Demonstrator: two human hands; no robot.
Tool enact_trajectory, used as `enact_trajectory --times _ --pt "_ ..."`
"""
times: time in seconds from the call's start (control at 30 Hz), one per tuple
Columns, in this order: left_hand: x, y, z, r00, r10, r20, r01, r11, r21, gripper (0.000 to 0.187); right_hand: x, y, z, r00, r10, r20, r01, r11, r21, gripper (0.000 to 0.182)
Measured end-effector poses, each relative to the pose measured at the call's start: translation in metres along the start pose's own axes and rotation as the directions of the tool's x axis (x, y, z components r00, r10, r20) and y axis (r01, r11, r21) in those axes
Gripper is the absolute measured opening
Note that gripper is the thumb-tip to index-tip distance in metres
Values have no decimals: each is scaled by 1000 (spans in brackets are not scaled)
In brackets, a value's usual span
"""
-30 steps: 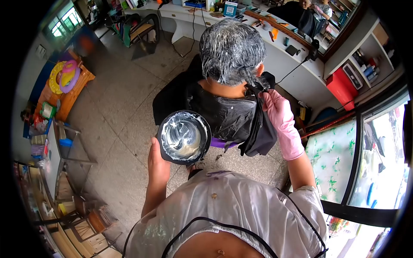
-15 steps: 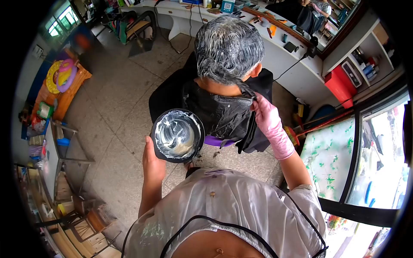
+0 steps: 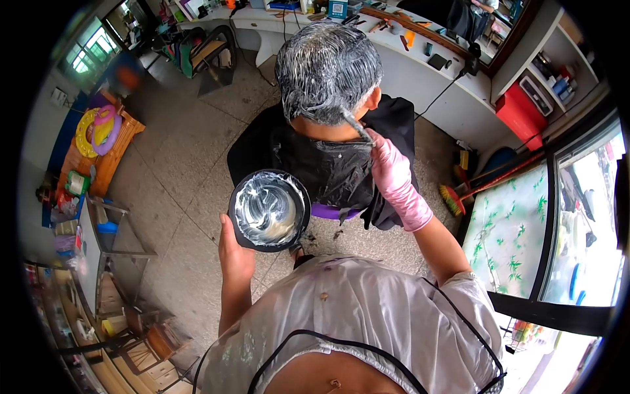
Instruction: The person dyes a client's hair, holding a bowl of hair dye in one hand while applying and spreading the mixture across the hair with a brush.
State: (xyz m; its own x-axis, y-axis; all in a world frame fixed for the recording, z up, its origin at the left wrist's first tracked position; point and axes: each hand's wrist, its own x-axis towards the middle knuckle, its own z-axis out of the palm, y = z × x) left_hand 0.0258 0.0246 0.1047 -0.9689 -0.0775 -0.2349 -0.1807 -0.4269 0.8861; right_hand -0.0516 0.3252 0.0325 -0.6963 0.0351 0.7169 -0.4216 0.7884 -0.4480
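A seated person's head (image 3: 328, 69) is in front of me, its dark hair streaked with white cream. My right hand (image 3: 394, 169), in a pink glove, is closed on a cream-smeared hair dye brush (image 3: 356, 123). The brush tip touches the hair low at the back of the head, near the nape. My left hand (image 3: 236, 253), bare, holds a black bowl (image 3: 306, 220) at its side, thumb along the rim. White cream (image 3: 266, 207) coats the inside of the bowl. A black cape (image 3: 252, 141) covers the person's shoulders, with shiny black plastic (image 3: 321, 167) over the upper back.
A white counter (image 3: 420, 82) with combs and tools runs beneath a mirror (image 3: 485, 29). A red box (image 3: 520, 117) and a broom (image 3: 453, 200) are at the right. An empty chair (image 3: 213, 56) stands at the far left, and a wooden bench (image 3: 121, 141) nearer.
The brush and my right hand have shifted left, and the brush tip now lies on the hair above the nape. The head appears further left in view. My left hand still holds the bowl.
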Motion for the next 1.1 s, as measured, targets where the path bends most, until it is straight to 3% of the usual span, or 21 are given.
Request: enact_trajectory --times 0.13,0.27,0.4,0.47,0.53,0.57,0.6,0.67,0.73,0.8,0.87,0.93,1.0,1.07,1.1 --pt "-5 1 6 999 -30 -21 31 999 29 57 -2 7 14 977 -1 213 34 987 -154 44" --pt "-8 4 18 999 -5 -50 8 998 65 62 0 2 15 987 -88 137 99 992 -80 48" --pt "-6 3 15 999 7 -36 -6 999 40 61 -1 20 -2 999 25 -48 -24 999 25 41" --pt "-6 3 15 1000 -4 -6 4 997 71 59 -7 29 7 997 75 -5 -75 997 25 42" --pt "-6 1 14 1000 7 -6 -6 997 74 59 -7 23 13 994 -37 104 42 998 -51 43" --pt "-6 0 14 1000 13 -8 -12 997 77 59 -8 20 15 970 25 242 -8 997 -74 44" --pt "-6 0 15 1000 15 -5 -14 997 77 59 -5 14 16 965 12 263 16 994 -104 43" --pt "-6 1 14 1000 19 9 -19 997 68 59 0 4 7 977 -19 213 31 998 -54 45" --pt "-6 2 16 1000 11 -10 -10 999 50 57 12 -6 -9 996 -73 53 70 996 58 49" --pt "-7 2 16 999 -7 -34 8 999 34 55 26 -7 -11 999 -42 -1 42 996 83 51" --pt "-6 0 16 1000 -17 -20 18 999 30 55 29 -7 3 996 -94 5 94 990 -105 51" --pt "-6 -1 16 1000 -11 -22 11 999 32 55 31 -21 6 988 -52 146 71 988 -134 45" --pt "-6 -2 16 1000 -1 -27 1 999 32 55 23 -21 19 957 -25 288 114 948 -298 42" --pt "-6 0 15 999 -16 -34 17 1000 20 55 23 -23 8 954 -52 296 93 988 -124 44" --pt "-5 1 14 999 -12 -33 12 1000 17 55 22 -20 1 978 -56 202 79 991 -109 44"
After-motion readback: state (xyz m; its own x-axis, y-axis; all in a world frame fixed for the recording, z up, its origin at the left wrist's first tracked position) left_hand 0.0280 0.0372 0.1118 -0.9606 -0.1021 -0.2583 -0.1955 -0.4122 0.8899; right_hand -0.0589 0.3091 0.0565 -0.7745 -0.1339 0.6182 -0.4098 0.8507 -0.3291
